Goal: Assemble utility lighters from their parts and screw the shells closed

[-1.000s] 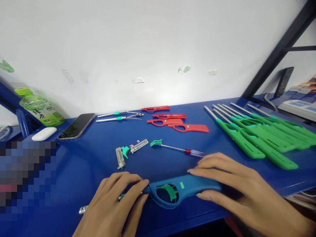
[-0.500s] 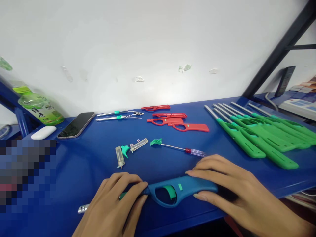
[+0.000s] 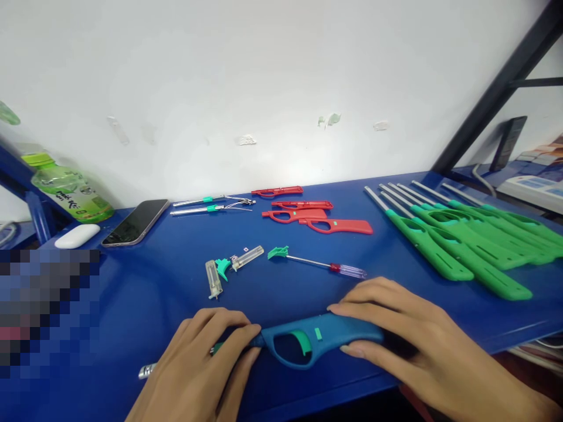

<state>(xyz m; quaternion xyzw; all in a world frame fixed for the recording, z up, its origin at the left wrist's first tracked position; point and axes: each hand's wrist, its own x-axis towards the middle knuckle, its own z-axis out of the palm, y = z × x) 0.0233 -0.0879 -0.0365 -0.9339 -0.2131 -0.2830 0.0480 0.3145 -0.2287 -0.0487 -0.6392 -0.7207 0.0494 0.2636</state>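
Note:
A blue long-nosed gas lighter [image 3: 328,333] with a green trigger lies near the table's front edge. My left hand [image 3: 206,357] is closed round its neck; the metal nozzle tip sticks out to the left. Its handle is pinched between the thumb and fingers of my right hand [image 3: 409,340]. Just beyond lie two clear fuel tanks [image 3: 214,279] with a green trigger piece [image 3: 223,268] between them. A screwdriver [image 3: 347,270] with a clear purple handle lies behind my right hand, its tip at another green trigger piece [image 3: 278,252].
Red lighter casing halves [image 3: 336,226] and two metal nozzles [image 3: 197,210] with wires lie at the back. Several green lighters [image 3: 440,252] are on the right. A phone [image 3: 136,223], a white case [image 3: 78,236] and a green bottle [image 3: 70,190] stand left, before the wall.
Both hands and the blue lighter have shifted very slightly to the left. The hold on it looks the same, and the other things are where they were.

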